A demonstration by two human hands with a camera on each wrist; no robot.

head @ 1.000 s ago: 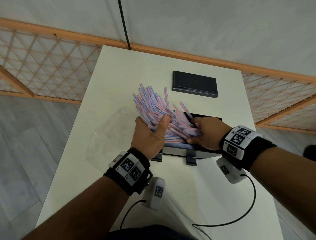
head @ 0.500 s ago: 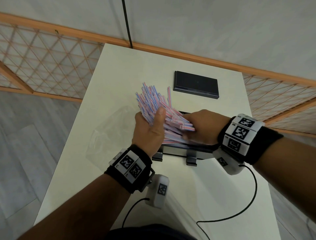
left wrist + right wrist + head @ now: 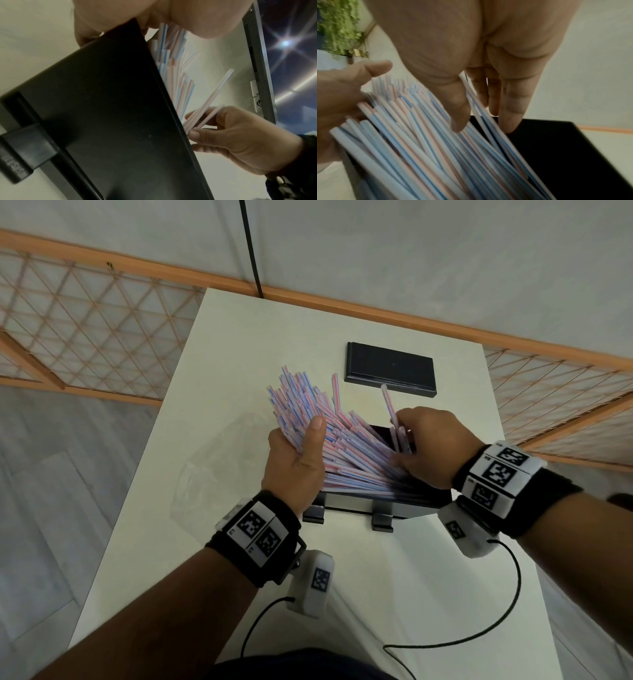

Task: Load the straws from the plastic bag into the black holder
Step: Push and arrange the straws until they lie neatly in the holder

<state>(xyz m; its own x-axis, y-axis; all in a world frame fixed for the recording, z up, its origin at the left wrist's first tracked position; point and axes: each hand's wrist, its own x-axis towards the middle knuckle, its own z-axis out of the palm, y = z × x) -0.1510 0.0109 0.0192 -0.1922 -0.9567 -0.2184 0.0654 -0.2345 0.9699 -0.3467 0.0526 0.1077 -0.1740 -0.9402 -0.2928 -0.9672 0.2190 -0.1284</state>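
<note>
A thick fan of red-, blue- and white-striped straws (image 3: 308,412) (image 3: 419,128) leans out of the open black holder (image 3: 387,503) (image 3: 106,108) toward the far left. My left hand (image 3: 298,453) grips the bundle from the left, thumb laid over it. My right hand (image 3: 428,446) (image 3: 228,136) pinches a few straws (image 3: 392,419) (image 3: 205,105) at the holder's right side, one sticking up toward the lid. The empty clear plastic bag (image 3: 219,460) lies flat to the left of the holder.
The holder's black lid (image 3: 390,368) lies on the white table (image 3: 239,344) beyond the holder. A wooden lattice rail (image 3: 85,313) runs along the table's far and side edges. Cables from the wrist cameras trail across the near table (image 3: 479,631).
My right hand has lifted off the straw bundle and shifted right, now pinching a few separate straws. The left hand keeps gripping the fanned bundle, raised slightly.
</note>
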